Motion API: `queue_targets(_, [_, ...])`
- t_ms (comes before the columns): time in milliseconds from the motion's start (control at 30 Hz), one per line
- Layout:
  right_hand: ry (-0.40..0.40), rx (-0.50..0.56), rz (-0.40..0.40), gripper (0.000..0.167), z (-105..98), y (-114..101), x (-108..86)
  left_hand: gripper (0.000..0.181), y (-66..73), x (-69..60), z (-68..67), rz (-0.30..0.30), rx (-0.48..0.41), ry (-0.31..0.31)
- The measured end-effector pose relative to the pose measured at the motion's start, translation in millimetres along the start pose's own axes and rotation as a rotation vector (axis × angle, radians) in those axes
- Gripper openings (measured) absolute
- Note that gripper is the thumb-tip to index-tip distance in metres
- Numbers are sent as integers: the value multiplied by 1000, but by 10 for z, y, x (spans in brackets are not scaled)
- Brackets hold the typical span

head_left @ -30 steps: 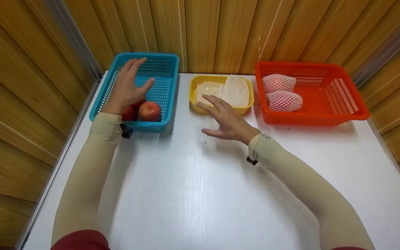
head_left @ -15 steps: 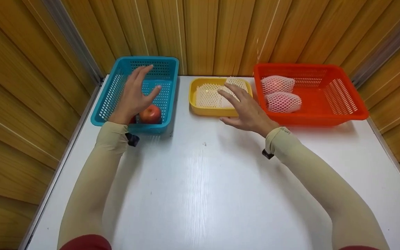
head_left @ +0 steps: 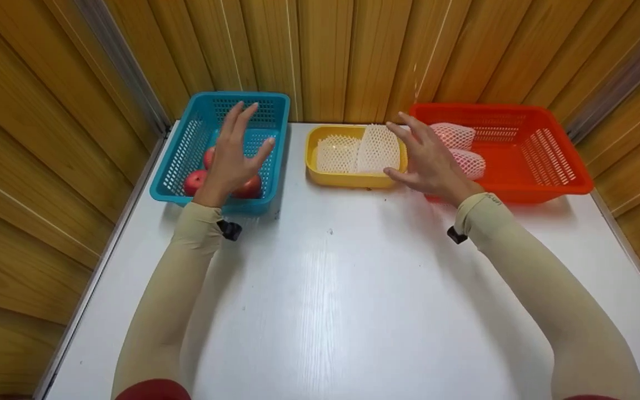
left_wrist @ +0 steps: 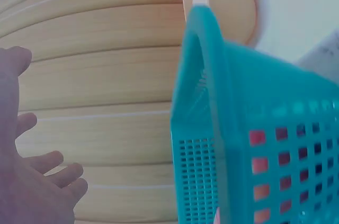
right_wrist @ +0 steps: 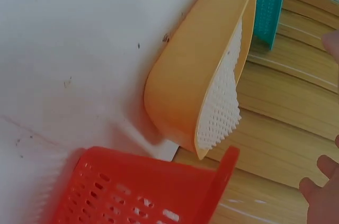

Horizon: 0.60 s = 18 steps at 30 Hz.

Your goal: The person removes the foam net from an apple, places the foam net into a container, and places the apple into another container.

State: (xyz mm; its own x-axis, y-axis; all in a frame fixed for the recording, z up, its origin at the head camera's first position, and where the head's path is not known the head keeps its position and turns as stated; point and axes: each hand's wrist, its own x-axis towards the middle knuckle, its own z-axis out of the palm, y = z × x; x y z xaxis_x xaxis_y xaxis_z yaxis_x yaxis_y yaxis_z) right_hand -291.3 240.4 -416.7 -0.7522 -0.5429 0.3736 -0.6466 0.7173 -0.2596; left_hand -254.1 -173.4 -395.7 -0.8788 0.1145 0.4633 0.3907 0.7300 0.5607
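Observation:
Over the blue basket [head_left: 159, 195] hovers my left hand [head_left: 232, 161], fingers spread and nothing held. Red apples [head_left: 194, 181] lie in that basket, partly hidden by the hand. My right hand [head_left: 433, 158], fingers apart and holding nothing, hangs between the yellow tray [head_left: 348, 180] and the red basket [head_left: 525, 194]. White foam net sleeves [head_left: 378, 149] lie in the yellow tray, one sticking up past its rim. Two fruits in foam nets [head_left: 467, 163] sit at the left of the red basket, partly covered by the right hand.
The containers stand in a row at the back of a white table [head_left: 320, 300]. Wood-patterned panels [head_left: 348, 55] rise directly behind them, and more panels [head_left: 20, 194] close off the left side. In the right wrist view the red basket's perforated wall [right_wrist: 127, 192] is near.
The right hand has moved right, from over the yellow tray's front to the red basket's left edge. The left hand has shifted slightly right and nearer, uncovering more apples. Nothing was picked up.

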Motion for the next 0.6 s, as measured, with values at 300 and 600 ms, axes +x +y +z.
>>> queue_targets(300, [-26,-2,117,93,-145,273,-71,77,279,-7,208,70,-35,17])
queue_targets(600, [-67,20,208,90,-242,569,-179,78,470,-8,463,119,-72,-6])
